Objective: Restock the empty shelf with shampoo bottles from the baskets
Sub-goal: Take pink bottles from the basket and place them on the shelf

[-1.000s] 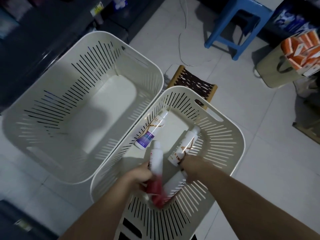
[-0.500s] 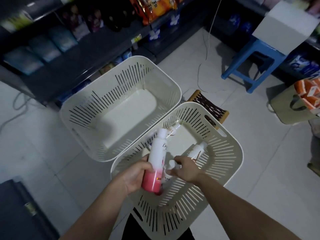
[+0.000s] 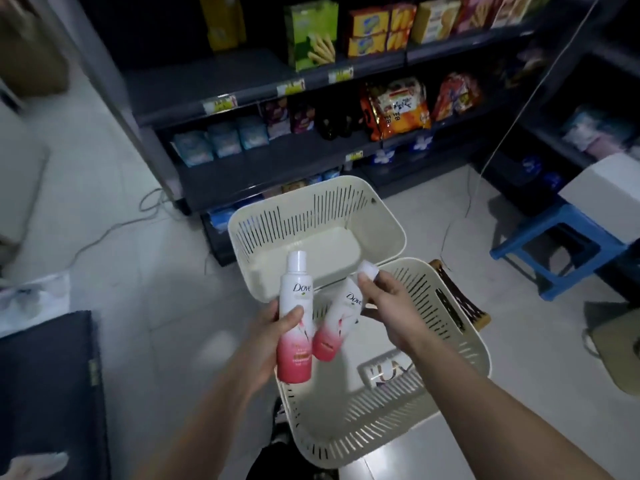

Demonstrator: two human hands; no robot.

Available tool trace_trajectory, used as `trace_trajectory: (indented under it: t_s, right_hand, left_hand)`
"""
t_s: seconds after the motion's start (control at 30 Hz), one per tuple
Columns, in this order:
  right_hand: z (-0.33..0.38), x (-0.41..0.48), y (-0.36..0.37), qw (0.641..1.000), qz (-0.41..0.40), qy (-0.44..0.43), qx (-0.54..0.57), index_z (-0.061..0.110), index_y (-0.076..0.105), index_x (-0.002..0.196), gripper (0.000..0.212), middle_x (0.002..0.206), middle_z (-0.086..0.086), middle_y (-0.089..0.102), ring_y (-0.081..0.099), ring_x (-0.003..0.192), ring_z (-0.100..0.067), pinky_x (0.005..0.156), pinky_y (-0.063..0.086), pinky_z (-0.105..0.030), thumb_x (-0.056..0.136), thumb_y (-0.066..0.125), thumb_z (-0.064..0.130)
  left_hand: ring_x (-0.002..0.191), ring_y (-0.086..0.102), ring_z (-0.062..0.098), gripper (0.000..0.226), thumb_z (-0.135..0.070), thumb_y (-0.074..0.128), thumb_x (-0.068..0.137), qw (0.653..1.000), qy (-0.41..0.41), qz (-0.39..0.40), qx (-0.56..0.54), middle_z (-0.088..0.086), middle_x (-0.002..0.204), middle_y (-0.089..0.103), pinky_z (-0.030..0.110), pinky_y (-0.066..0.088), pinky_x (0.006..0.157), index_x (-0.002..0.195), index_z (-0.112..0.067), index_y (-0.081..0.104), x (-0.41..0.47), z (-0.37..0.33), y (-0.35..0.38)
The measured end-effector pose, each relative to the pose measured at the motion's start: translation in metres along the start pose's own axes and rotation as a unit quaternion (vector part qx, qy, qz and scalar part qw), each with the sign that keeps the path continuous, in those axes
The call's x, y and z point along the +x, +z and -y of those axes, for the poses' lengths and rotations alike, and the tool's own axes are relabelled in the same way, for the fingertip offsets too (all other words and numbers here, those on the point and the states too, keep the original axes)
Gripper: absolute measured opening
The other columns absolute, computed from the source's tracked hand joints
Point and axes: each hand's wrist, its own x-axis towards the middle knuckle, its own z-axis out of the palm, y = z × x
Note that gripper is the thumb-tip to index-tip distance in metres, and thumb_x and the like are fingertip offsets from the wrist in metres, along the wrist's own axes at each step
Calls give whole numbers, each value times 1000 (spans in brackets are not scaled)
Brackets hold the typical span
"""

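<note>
My left hand [image 3: 268, 332] grips an upright white-and-pink Dove shampoo bottle [image 3: 295, 317] around its lower body. My right hand [image 3: 388, 306] holds a second Dove bottle [image 3: 341, 320] by its neck, tilted with its pink base pointing down-left, close beside the first. Both bottles hang above the near cream slotted basket [image 3: 460, 348], where another bottle [image 3: 388, 370] lies on the floor of the basket, half hidden by my right forearm. The far cream basket [image 3: 346, 202] holds nothing visible. Dark shelving [image 3: 214, 84] stands behind; its upper left stretch is bare.
Snack boxes [image 3: 374, 29], chip bags [image 3: 398, 105] and wrapped packs [image 3: 221, 142] fill other shelf levels. A blue stool [image 3: 554, 251] with a white box [image 3: 609, 192] stands right, a woven stool [image 3: 460, 299] behind the near basket. A dark cabinet [image 3: 48, 393] is at left; cables cross the tiled floor.
Both hands have risen out of the near basket, each with a Dove bottle. My view has tilted up from the baskets to the shelves.
</note>
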Motion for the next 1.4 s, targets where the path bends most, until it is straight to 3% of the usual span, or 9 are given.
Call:
trace_trajectory:
  t_s: [0.1,0.23,0.43,0.63,0.77,0.97,1.1,1.27,1.4]
  right_hand:
    - [22,-7,31,998,30,-42,-30,-11,51,95,38,82,-13,49,51,71,-22,66,46,-36,94,64,24]
    - [45,-23,83,987,94,-104,-79,14,43,69,36,69,-8,39,47,56,-16,64,44,-35,91,69,25]
    - [60,-51,180,958,207,-152,-128,0,48,82,34,67,-1,40,47,60,-16,60,42,-33,89,71,25]
    - [61,-104,286,904,342,-195,-165,17,51,74,26,61,9,45,43,45,-1,46,38,-14,89,72,23]
    - [51,-151,355,876,411,-188,-167,20,51,72,28,66,4,47,47,59,-12,57,48,-29,85,76,26]
    - [39,-236,443,827,499,-186,-181,25,59,66,29,69,3,54,57,71,-21,67,55,-48,70,80,44]
    - [30,-292,496,785,554,-206,-185,18,60,70,29,67,-1,54,54,70,-22,64,47,-41,76,78,40]
    - [21,-358,548,740,618,-210,-159,6,63,86,31,78,-12,59,56,72,-23,65,46,-41,82,78,33]
    - [20,-399,583,709,651,-229,-145,0,60,84,29,65,0,58,53,61,-14,60,45,-34,88,73,26]
  left_hand:
    - [73,64,19,36,-12,72,75,998,44,-46,-17,7,83,68,32,55,66,110,-11,61,-23,-16,-15]
    - [78,69,18,26,-12,57,89,990,82,-97,-53,8,94,72,29,55,65,114,-14,61,-58,-37,-41]
    - [79,62,23,34,-32,56,83,966,141,-185,-112,13,90,65,30,55,67,108,-10,59,-129,-68,-95]
    - [74,70,19,38,-28,60,82,921,217,-297,-126,7,85,73,32,57,70,113,-6,59,-219,-81,-161]
    - [66,70,13,16,-10,57,91,882,238,-380,-146,2,79,75,26,56,57,106,-8,63,-285,-84,-203]
    - [72,68,15,17,-9,60,90,830,278,-468,-118,5,88,73,30,55,64,105,-12,68,-387,-81,-257]
    - [69,64,13,23,-4,58,91,799,313,-506,-87,5,88,70,25,53,58,113,-10,63,-446,-79,-284]
    - [86,60,31,30,-12,73,80,760,340,-547,-90,14,97,69,54,46,83,108,-20,65,-512,-76,-311]
    - [85,61,31,24,-7,66,86,716,366,-585,-102,19,103,65,43,48,77,108,-17,65,-554,-77,-326]
